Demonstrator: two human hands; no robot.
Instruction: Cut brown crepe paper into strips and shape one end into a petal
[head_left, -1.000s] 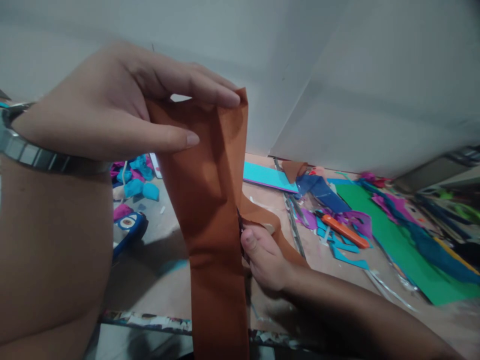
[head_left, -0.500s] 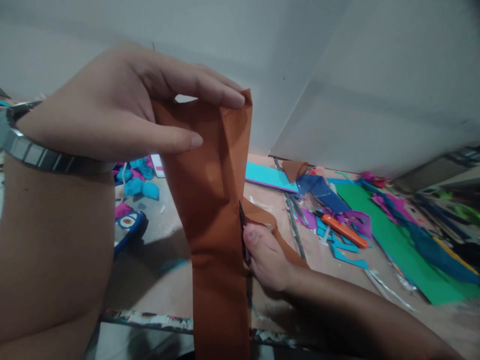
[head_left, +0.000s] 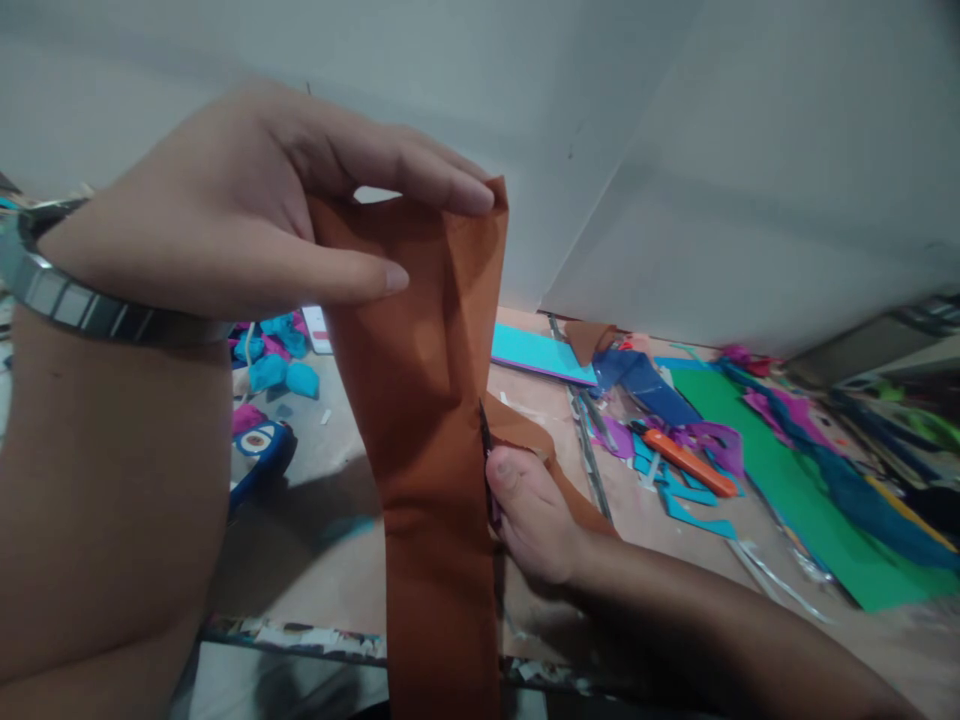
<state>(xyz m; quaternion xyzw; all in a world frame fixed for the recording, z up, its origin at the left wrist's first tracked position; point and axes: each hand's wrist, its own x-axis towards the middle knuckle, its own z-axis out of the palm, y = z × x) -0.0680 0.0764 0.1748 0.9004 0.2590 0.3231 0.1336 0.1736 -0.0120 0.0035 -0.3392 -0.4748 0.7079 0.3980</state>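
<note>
A long brown sheet of paper point(head_left: 435, 460) hangs upright in front of me, creased near the top, its lower end running out of the picture. My left hand point(head_left: 322, 200) is closed on its upper edge, thumb on the near face and fingers across the top. My right hand point(head_left: 536, 515) grips a pair of dark scissors point(head_left: 489, 460) at the sheet's right edge, blades pointing up. Their handles are mostly hidden in the fist. A brown flap point(head_left: 517, 425) of paper spreads to the right behind the scissors.
An orange utility knife point(head_left: 690, 463) lies among blue and purple scraps at right, beside a green sheet point(head_left: 795, 480). A light blue strip point(head_left: 540, 354) lies at the back near the wall. At left are a blue case point(head_left: 262, 460) and crumpled blue and pink pieces point(head_left: 281, 370).
Hardly anything differs. The left hand and the top of the sheet have shifted very slightly to the right; the scissors stay at the same spot on the edge.
</note>
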